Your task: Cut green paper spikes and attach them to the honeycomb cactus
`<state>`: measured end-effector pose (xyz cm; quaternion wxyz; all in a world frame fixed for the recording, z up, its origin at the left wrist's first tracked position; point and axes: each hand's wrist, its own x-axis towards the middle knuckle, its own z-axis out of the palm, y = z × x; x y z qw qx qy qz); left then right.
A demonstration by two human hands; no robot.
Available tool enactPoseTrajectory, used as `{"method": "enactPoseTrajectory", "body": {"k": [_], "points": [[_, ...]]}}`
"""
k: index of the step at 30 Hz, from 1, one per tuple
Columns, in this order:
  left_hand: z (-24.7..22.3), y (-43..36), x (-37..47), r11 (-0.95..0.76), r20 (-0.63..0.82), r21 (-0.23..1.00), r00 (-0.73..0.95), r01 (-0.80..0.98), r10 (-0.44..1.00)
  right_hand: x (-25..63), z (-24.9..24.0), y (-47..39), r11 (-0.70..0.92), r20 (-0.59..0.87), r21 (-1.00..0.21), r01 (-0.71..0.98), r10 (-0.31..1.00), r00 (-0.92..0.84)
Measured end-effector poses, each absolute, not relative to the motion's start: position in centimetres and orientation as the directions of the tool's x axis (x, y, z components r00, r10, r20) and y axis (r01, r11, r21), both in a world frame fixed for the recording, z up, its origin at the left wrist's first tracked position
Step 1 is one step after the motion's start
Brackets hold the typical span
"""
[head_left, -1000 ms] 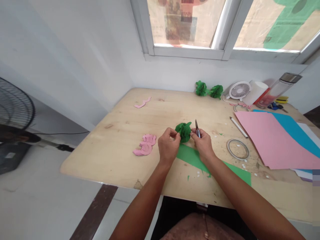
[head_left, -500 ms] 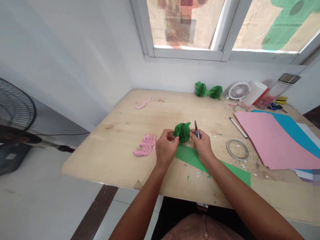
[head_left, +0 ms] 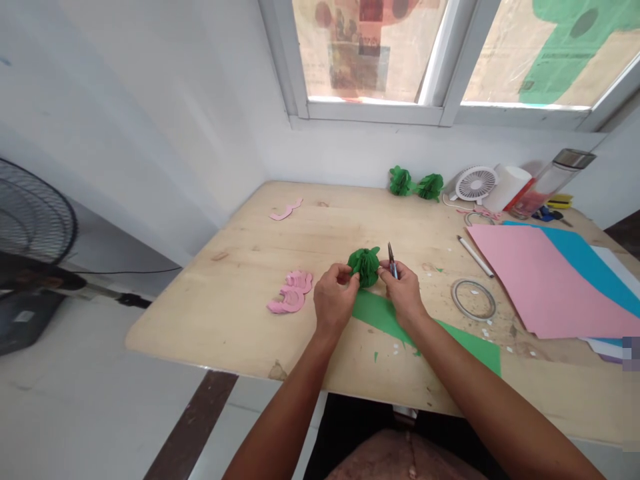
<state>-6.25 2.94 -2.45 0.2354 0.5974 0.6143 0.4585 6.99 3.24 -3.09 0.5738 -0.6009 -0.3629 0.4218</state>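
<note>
Here, both hands met over the middle of the wooden table [head_left: 240, 280]. The left hand [head_left: 334, 301] pinched the left side of a green folded-paper ball [head_left: 365, 265] between thumb and fingertips, and the right hand [head_left: 404, 291] pressed its fingertips to the ball's right side. The right hand also gripped a small pair of scissors [head_left: 391, 258], their closed blades pointing up and away from the person. The ball sat just above a green paper sheet [head_left: 430, 330] lying flat under the wrists.

A stack of pink cut-out shapes [head_left: 291, 293] lay just left of the left hand, and a single pink cut-out [head_left: 286, 209] lay farther off toward the wall. Two finished green paper balls [head_left: 415, 183] stood side by side near the back edge, beside a small white desk fan [head_left: 474, 183]. A roll of clear tape [head_left: 473, 299] lay right of the hands, with a white pen [head_left: 475, 255] beyond it and a pink sheet [head_left: 540, 277] over a blue sheet [head_left: 590, 257].

No brand, label or writing could be read on any object; the prints on the window [head_left: 360, 47] were too blurred to make out.
</note>
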Motion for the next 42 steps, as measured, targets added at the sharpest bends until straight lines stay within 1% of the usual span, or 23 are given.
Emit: {"method": "enactPoseTrajectory", "body": {"k": [13,22,26,31,34,38,42], "points": [[-2.5,3.1,-6.2,-0.139,0.291,0.829,-0.206,0.542,0.934,6.8,-2.7,3.0,-0.133,-0.155,-0.988,-0.084,0.916,0.369],[-2.4,3.0,-6.1,-0.12,0.249,0.866,-0.212,0.485,0.945,6.8,-2.7,3.1,-0.13,-0.152,-0.988,-0.086,0.916,0.371],[-2.4,2.9,-6.1,-0.111,0.235,0.865,-0.201,0.489,0.951,6.8,-2.8,3.1,-0.123,-0.147,-0.988,-0.089,0.919,0.366],[-2.5,2.6,-6.4,-0.13,0.265,0.848,-0.199,0.514,0.943,6.8,-3.1,3.0,-0.112,-0.137,-0.99,-0.09,0.922,0.362],[-2.8,2.2,-6.8,-0.142,0.273,0.829,-0.169,0.541,0.947,6.7,-3.3,2.8,-0.108,-0.133,-0.99,-0.089,0.925,0.355],[-3.2,2.0,-7.1,-0.129,0.215,0.821,-0.092,0.556,0.972,6.3,-3.5,2.4,-0.107,-0.132,-0.99,-0.089,0.929,0.347],[-3.3,2.5,-6.9,-0.134,0.207,0.825,-0.074,0.55,0.975,6.0,-3.6,2.0,-0.107,-0.134,-0.99,-0.095,0.928,0.348]]}}
